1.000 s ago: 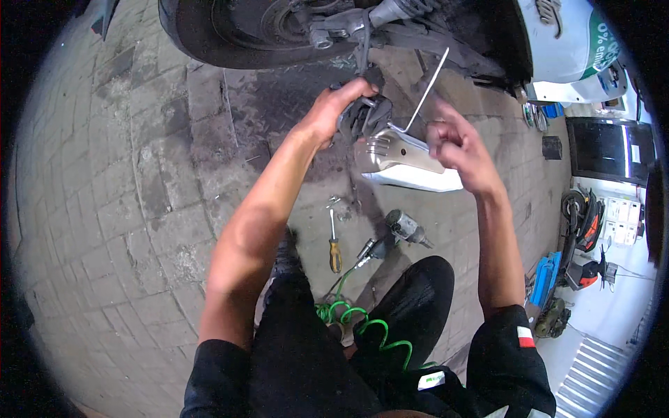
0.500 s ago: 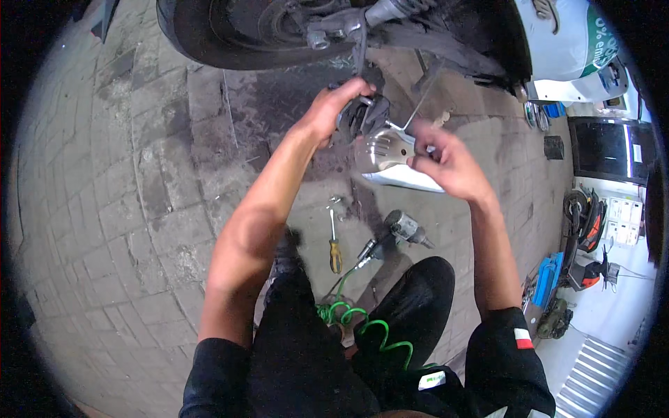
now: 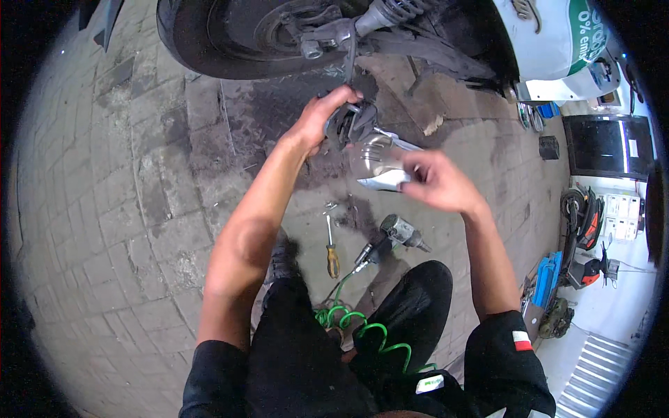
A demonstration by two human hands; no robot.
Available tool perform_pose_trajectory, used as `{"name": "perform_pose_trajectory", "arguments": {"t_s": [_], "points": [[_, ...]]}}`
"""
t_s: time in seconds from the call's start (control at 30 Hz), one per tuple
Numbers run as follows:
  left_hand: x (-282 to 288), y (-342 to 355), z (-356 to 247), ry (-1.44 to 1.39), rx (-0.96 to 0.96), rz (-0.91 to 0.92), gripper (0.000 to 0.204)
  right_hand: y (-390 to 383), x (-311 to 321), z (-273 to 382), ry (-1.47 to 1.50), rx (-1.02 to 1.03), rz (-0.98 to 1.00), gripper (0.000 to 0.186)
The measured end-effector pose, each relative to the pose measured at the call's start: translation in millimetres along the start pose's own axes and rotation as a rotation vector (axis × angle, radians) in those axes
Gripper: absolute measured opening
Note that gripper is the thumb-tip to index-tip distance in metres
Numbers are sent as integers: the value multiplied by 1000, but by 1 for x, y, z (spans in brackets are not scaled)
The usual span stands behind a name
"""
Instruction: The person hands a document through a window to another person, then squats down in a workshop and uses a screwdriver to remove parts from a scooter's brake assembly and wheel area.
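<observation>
My left hand (image 3: 322, 120) is closed round a dark metal part (image 3: 359, 122), apparently a brake caliper, below the scooter's wheel. A dark hose (image 3: 350, 61) runs down to it from the axle area. A thin metal rod, probably a hex key (image 3: 382, 132), sticks out of the part toward the right. My right hand (image 3: 442, 182) is beside the rod, fingers curled and smeared by motion, so I cannot tell whether they grip it. Under the right fingers lies a shiny slotted metal cover (image 3: 373, 157), with a white panel (image 3: 382, 182) behind it.
The scooter's wheel (image 3: 209, 52) and shock absorber (image 3: 387, 15) hang over the far side. On the paving nearer me lie a yellow-handled screwdriver (image 3: 332, 258) and an air impact wrench (image 3: 401, 230) with a coiled green hose (image 3: 376, 326). Blue tool trays (image 3: 547, 279) are at the right.
My right hand has moved down and slightly left. The rod, which pointed up and right, now slants down and right. My left hand keeps its hold on the dark part.
</observation>
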State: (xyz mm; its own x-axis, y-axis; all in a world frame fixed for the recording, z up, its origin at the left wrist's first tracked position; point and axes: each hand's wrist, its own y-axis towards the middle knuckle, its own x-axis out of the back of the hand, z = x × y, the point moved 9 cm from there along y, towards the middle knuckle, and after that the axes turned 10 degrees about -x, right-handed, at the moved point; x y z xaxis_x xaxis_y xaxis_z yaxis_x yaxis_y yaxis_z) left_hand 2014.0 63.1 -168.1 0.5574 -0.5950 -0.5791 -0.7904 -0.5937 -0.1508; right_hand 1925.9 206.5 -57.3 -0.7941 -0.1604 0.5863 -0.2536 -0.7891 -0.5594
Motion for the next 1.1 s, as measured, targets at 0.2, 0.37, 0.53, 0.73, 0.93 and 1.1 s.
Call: {"name": "perform_pose_trajectory", "arguments": {"t_s": [0.2,0.37,0.53,0.73,0.93,1.1], "points": [[-4,-7,-2,-155,-16,-33,39,-14,-7,51,-26,443,-95,25],[-11,-2,0,-161,-2,-14,40,0,28,15,-25,242,-407,27],[-14,-3,-3,-216,-31,30,41,13,3,51,-339,298,-635,36],[-18,-8,-2,-264,51,127,44,11,-9,69,-439,276,-559,26],[-18,-8,-7,-213,10,68,41,-8,2,86,-711,588,-579,21],[-20,-10,-5,-195,10,-2,41,-21,9,76,-483,467,-586,24]]}}
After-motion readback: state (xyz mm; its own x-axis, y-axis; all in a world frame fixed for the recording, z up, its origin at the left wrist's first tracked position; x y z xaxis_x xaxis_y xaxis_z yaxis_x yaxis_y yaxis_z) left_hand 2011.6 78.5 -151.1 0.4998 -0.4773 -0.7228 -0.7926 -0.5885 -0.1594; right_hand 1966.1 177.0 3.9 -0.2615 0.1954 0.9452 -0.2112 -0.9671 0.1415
